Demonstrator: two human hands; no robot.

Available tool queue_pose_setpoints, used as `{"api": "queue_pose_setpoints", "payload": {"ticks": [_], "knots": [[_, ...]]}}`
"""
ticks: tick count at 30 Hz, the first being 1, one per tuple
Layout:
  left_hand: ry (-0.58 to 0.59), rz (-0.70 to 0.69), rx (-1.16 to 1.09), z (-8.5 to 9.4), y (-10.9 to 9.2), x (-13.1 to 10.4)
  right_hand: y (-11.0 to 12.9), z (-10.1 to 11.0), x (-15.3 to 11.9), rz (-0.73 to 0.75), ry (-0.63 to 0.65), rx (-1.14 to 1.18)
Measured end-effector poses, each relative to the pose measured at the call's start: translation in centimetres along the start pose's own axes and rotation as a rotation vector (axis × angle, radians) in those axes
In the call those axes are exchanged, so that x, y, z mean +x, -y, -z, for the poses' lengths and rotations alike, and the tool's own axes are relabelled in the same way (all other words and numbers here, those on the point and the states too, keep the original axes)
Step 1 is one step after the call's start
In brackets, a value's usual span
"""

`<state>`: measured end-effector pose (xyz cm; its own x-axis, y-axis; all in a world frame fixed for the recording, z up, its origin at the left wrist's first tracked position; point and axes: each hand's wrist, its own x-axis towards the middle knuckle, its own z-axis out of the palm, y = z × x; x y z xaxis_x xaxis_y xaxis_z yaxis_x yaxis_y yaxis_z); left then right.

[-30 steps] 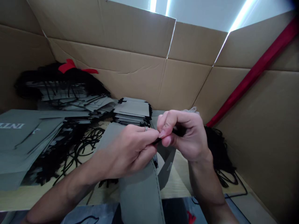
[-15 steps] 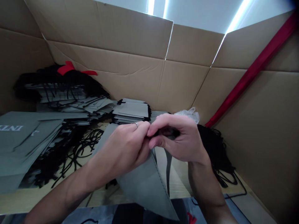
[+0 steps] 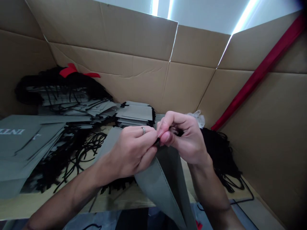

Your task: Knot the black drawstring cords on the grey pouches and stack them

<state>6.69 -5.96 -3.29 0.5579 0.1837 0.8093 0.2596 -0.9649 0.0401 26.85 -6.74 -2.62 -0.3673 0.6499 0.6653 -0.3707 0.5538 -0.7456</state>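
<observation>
A grey bag (image 3: pixel 159 183) hangs below my hands over the table's front edge, its mouth gaping toward the right. My left hand (image 3: pixel 134 150), with a ring on one finger, is closed on the bag's upper part. Thumb and forefinger of my right hand (image 3: pixel 185 135) are pinched together right against the left fingertips. Between the two sets of fingertips shows a bit of black cord (image 3: pixel 157 141). Most of the cord and the gripped part of the bag are hidden by the fingers.
Printed grey bags (image 3: pixel 21 150) with black cords are piled at the left. A taller pile (image 3: pixel 64 95) and a neat stack (image 3: pixel 135 113) stand behind. Black cords (image 3: pixel 219 153) lie at right, near clear plastic (image 3: pixel 199 118). Cardboard walls (image 3: pixel 134 70) enclose the table.
The bag has swung right and its mouth has opened wider. Both hands have shifted slightly; the right thumb and forefinger now pinch closer together, with the black cord showing at the fingertips.
</observation>
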Motion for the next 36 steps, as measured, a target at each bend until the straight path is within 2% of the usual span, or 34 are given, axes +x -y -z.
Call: {"api": "queue_pose_setpoints", "payload": {"ticks": [4,10,13,15,18,22,30,36], "knots": [[-0.066,-0.079,-0.011,-0.4,0.1,-0.1,0.0,0.0,-0.2,-0.043,0.011,0.063],[-0.083,-0.094,-0.017,-0.7,-0.1,-0.5,-0.1,0.2,0.0,-0.123,0.052,0.136],[-0.094,-0.010,-0.058,-0.8,-0.6,-0.2,0.5,0.1,0.3,-0.125,0.019,0.078],[-0.075,0.108,-0.145,-0.6,-1.0,0.1,1.1,-0.1,0.4,-0.106,-0.021,-0.007],[0.017,0.290,-0.343,-0.1,-1.3,0.4,1.7,-0.4,0.4,-0.067,-0.049,-0.108],[0.116,0.419,-0.527,0.5,-1.2,0.2,2.0,-0.3,0.1,-0.005,-0.127,-0.263],[0.150,0.434,-0.644,0.8,-1.2,0.1,3.1,0.2,-0.6,0.094,-0.170,-0.492],[0.145,0.416,-0.698,1.0,-1.4,0.2,3.1,0.2,-0.7,0.166,-0.131,-0.600]]}}
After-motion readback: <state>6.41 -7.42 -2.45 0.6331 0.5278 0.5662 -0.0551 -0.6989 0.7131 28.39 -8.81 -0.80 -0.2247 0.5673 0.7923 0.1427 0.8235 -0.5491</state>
